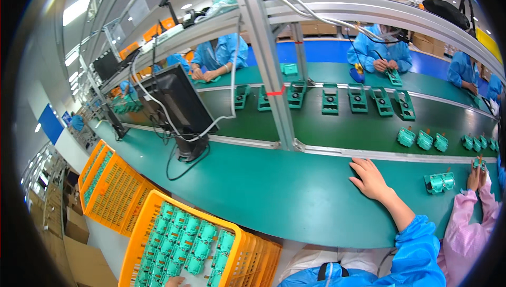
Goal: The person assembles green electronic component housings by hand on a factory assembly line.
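Note:
My right hand (370,178) lies flat on the green worktop (284,187) beside the metal rail, its fingers spread and holding nothing. At the lower edge, a small part of my left hand (175,282) shows inside a yellow plastic crate (235,255). It is close to the green plastic parts (179,239) standing there in rows; most of that hand is out of the picture, so its grip is hidden. To the right of my right hand, a pair of green parts (439,182) sits on the worktop.
A co-worker in a pink sleeve (461,229) holds a small green part at my right. Beyond the rail, a dark green belt (337,128) carries green frames and small parts. A monitor (176,102) with cables and a metal post (266,60) rise ahead. More yellow crates (113,192) stand left.

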A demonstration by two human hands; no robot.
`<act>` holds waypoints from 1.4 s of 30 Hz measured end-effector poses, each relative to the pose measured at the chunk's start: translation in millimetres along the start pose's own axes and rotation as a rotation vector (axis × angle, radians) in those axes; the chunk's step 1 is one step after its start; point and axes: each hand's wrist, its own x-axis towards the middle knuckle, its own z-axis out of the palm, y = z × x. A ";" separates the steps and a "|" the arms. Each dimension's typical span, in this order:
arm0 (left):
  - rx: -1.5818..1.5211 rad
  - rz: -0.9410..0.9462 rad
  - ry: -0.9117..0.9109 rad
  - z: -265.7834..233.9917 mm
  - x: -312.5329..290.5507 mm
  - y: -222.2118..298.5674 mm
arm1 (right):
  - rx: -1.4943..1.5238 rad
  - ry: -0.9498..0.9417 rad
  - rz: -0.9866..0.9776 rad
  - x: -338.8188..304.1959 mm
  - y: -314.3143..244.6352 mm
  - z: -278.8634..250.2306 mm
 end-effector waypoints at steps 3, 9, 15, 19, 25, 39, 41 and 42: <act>0.024 -0.009 -0.003 0.4 -1.7 1.2 | 0.007 -0.007 0.014 -2.7 -1.1 -1.9; 0.006 0.005 0.020 13.3 1.5 -21.1 | -0.005 -0.009 0.010 -1.5 -1.6 -1.1; -0.001 0.027 0.015 11.2 0.4 -20.0 | -0.003 -0.008 0.021 -2.9 -0.9 -1.7; -0.010 -0.001 0.018 12.3 0.5 -21.5 | -0.006 -0.010 0.021 -2.4 -2.0 -2.3; -0.023 0.010 0.017 14.6 4.4 -27.8 | 0.011 0.004 0.014 0.0 -2.5 -1.5; -0.017 0.033 0.015 14.9 1.0 -33.6 | 0.011 -0.007 0.018 0.6 -6.8 -3.2; -0.037 0.023 0.090 17.7 1.9 -37.9 | 0.016 -0.012 0.018 -0.8 -6.3 -4.0; -0.039 0.008 0.092 15.0 -1.1 -32.3 | 0.023 -0.001 0.023 -1.8 -5.1 -3.1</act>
